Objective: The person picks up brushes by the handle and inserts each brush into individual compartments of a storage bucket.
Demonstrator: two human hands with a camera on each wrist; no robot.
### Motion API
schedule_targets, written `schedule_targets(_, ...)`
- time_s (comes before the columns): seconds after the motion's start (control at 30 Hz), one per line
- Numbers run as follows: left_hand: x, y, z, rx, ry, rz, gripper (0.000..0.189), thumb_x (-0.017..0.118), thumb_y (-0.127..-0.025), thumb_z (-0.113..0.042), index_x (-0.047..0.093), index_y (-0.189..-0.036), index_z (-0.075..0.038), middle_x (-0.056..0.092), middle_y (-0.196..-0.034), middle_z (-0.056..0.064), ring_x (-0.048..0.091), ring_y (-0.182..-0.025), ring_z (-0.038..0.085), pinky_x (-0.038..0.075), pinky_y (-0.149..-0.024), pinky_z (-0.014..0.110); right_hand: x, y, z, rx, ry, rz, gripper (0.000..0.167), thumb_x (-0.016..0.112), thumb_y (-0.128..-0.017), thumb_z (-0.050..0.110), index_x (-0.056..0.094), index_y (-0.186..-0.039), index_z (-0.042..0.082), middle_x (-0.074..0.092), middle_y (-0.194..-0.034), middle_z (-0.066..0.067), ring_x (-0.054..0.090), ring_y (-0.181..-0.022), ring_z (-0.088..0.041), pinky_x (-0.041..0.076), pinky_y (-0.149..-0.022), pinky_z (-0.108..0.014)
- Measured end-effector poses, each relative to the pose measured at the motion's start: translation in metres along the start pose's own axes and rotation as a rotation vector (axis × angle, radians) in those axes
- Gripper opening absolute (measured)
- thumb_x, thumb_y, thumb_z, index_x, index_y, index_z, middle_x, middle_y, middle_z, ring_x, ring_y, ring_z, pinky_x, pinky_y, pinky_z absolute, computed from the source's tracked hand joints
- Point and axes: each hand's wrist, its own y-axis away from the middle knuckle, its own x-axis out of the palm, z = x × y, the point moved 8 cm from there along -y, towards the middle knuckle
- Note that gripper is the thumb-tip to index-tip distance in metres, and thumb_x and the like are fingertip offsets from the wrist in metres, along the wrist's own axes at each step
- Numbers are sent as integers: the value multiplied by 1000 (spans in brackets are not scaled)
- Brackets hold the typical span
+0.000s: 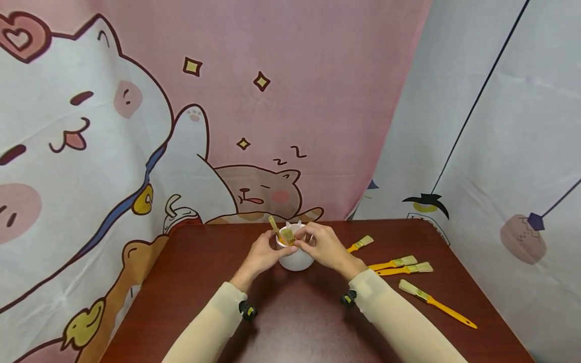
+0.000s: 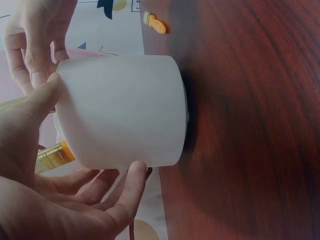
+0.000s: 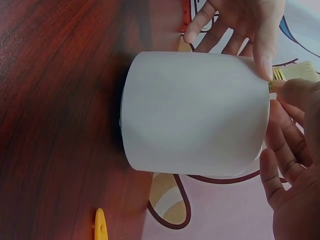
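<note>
A white round cup [image 1: 296, 260] with two small pointed ears at its far rim stands upright near the table's back edge. My left hand [image 1: 262, 255] holds its left side, fingers spread along the wall and thumb at the rim. At the opening, the fingertips of my right hand [image 1: 328, 246] pinch a flat paintbrush [image 1: 287, 235] just below its pale bristles; the cup wall hides its lower part. Another paintbrush [image 1: 274, 225] leans inside the cup at the left, bristles up. In the right wrist view, pale bristles [image 3: 302, 72] show beside my thumb.
Several paintbrushes with yellow handles lie on the dark red-brown table [image 1: 290, 322] to the right: one brush [image 1: 363, 242] behind my right hand, two close together beyond the wrist, and another brush [image 1: 447, 309] nearer the right edge. A cartoon-printed cloth [image 1: 317, 101] hangs behind the table.
</note>
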Motion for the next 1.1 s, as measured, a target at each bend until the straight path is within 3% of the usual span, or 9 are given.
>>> schedule_targets(0.2,0,1,2,-10,-7,-1,105,96,-94,-56,52,-169,2,63,-162,27,68,-144,43,60,-118,63,-6,3,2,-23,-6,-25,13,92,-102,11,87,-114,12,81,-101,-1,74,-84,-16,67,-73,-39)
schedule_targets(0.3,1,1,3,-18,-11,-2,106,96,-94,-56,51,-170,2,62,-164,28,67,-147,45,58,-120,65,-9,5,1,-35,-1,-43,13,92,-102,13,87,-115,13,82,-102,0,74,-84,-16,67,-73,-39)
schedule_targets(0.47,0,1,4,-29,-19,-3,106,96,-94,-57,51,-171,1,61,-166,28,66,-149,46,57,-121,66,-15,12,-2,-51,35,-62,15,92,-102,13,86,-116,12,84,-110,-1,80,-93,-22,68,-83,-36)
schedule_targets(0.8,0,0,1,-26,-21,-6,103,97,-93,-55,53,-168,0,63,-165,27,67,-148,45,57,-122,66,-32,29,-7,17,24,-28,19,90,-103,11,85,-122,11,81,-111,0,81,-101,-23,70,-93,-49)
schedule_targets(1.1,2,2,-1,-24,-5,-16,102,97,-93,-53,53,-168,0,63,-165,25,66,-148,43,56,-122,64,-50,45,-8,-2,68,-52,19,89,-104,12,85,-123,10,82,-113,1,80,-101,-16,70,-90,-46)
